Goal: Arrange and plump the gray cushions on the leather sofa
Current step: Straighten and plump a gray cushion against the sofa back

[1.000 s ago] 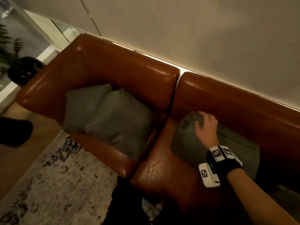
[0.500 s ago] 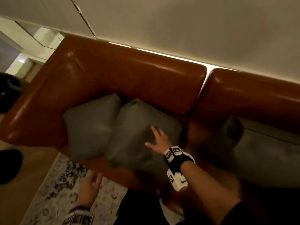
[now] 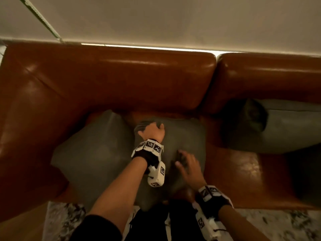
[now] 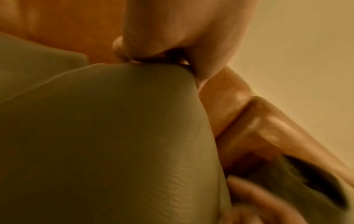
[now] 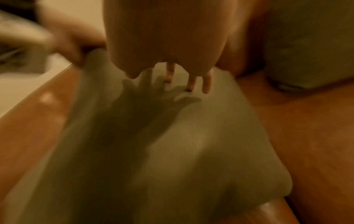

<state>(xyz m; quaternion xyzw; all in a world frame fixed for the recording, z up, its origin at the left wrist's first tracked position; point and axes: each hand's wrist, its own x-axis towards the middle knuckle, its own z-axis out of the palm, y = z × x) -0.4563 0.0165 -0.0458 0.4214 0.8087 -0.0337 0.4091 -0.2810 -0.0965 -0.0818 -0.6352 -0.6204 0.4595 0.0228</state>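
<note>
Left hand (image 3: 152,133): fingers curled round the top rear corner of the middle cushion (image 3: 184,141), gripping it; fabric bunched under the grip.
Right hand (image 3: 188,168): fingers straight and spread, at the cushion's front face; blurred, so contact cannot be told.
Middle cushion: gray, on the left seat of the leather sofa (image 3: 104,79), lower end reaching the seat's front edge.
Left cushion (image 3: 90,153): gray, just beside the middle cushion, in the corner by the armrest.
Right cushion (image 3: 286,126): gray, on the next seat, against the backrest, well apart from the hands.
Rug (image 3: 64,221): patterned, on the floor before the sofa.
</note>
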